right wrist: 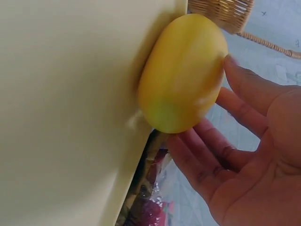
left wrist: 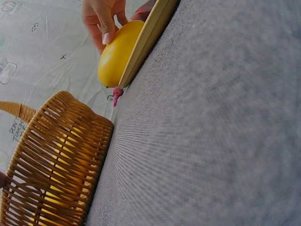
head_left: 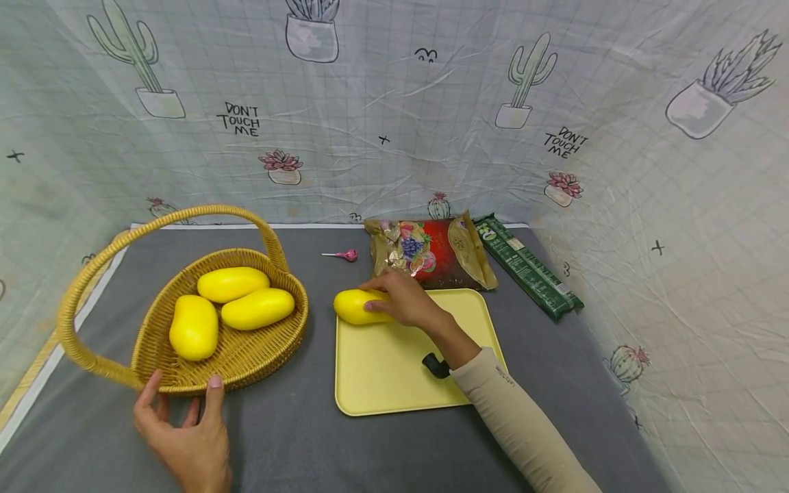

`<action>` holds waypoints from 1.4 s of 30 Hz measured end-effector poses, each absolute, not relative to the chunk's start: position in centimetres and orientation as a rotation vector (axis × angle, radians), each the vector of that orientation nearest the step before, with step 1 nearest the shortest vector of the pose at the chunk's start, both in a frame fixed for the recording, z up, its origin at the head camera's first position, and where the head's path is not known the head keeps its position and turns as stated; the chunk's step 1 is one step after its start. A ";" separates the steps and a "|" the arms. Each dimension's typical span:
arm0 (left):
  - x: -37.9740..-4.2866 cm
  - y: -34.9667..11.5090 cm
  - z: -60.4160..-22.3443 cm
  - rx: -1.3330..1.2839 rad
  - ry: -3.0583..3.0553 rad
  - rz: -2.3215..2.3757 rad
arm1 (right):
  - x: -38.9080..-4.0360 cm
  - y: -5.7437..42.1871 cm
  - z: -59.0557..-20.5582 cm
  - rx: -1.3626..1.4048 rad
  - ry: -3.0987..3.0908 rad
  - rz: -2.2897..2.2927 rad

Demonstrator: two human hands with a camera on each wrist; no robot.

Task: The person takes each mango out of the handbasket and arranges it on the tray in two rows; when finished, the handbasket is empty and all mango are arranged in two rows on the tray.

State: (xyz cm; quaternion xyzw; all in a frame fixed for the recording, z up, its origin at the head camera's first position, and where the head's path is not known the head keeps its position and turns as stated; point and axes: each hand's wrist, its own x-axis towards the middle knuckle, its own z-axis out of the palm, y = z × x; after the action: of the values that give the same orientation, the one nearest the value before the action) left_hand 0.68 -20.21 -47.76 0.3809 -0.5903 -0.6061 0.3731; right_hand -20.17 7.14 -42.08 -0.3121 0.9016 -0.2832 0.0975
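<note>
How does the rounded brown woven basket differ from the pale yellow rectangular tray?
The rounded brown woven basket has a tall arched handle; the pale yellow rectangular tray is shallow and shows none. The basket's surface is ribbed weave; the tray's is smooth. Both are on the dark grey cloth.

A smooth, glossy yellow fruit (head_left: 353,307), oblong with rounded ends, is held by the right hand (head_left: 403,298) on its side at the far left corner of a pale yellow tray (head_left: 394,376). To the left, an upright golden-brown woven basket (head_left: 246,359), topped by a tall arched handle (head_left: 216,210), is touched at its near rim by the left hand (head_left: 191,441); three similar fruits (head_left: 194,329) are contained in it.
</note>
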 end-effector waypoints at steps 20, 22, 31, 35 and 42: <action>0.7 -20.2 -47.7 0.976 -1.521 -1.549 | -17.7 3.1 -37.1 -1.191 2.760 -1.153; 0.7 -20.2 -47.7 0.975 -1.523 -1.548 | -17.5 2.3 -36.8 -1.229 2.748 -1.171; 0.7 -20.2 -47.8 0.966 -1.516 -1.555 | -17.0 -1.6 -36.9 -1.291 2.684 -1.079; 0.7 -20.2 -47.8 0.967 -1.520 -1.546 | -16.8 -3.3 -37.4 -1.303 2.669 -0.987; 0.7 -20.1 -47.8 0.975 -1.529 -1.545 | -16.5 -6.3 -38.4 -1.303 2.680 -0.767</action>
State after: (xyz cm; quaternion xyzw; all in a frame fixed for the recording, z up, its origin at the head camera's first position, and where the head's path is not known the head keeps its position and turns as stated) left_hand 0.68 -20.10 -47.76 0.3802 -0.5961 -0.6022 0.3708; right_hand -16.49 -6.35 -38.41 -0.4234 0.8705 -0.2490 0.0323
